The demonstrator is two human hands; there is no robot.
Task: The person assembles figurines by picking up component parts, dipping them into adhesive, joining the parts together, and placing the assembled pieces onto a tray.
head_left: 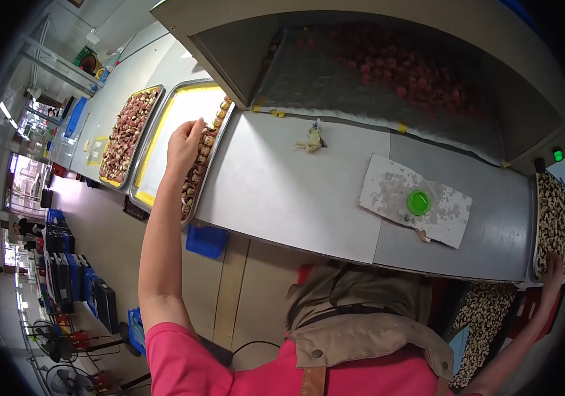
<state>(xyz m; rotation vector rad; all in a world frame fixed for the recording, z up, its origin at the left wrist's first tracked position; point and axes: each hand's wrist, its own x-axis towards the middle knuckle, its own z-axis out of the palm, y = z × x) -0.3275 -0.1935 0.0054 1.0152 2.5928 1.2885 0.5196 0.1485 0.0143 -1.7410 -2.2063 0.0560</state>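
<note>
My left hand (185, 146) is over a metal tray (195, 210) lined with white and yellow, its fingers closed in a pinch. Whatever they hold, if anything, is hidden. Beside the fingers, small round brown-and-cream pieces (201, 160) stand in rows along the tray's right side. At the far right, my right hand (552, 272) reaches to the near end of another tray (537, 224) heaped with small dark-and-cream pieces (555, 214). Its fingers are too small and blurred there to tell whether they hold a piece.
Left of my left hand lies a filled tray (131, 132). A machine hood (216, 59) covers a belt (296, 86) with reddish round pieces. On the table are crumpled scraps (311, 137) and a green round container (418, 202) on stained cardboard (381, 185). A blue bin (206, 241) sits below.
</note>
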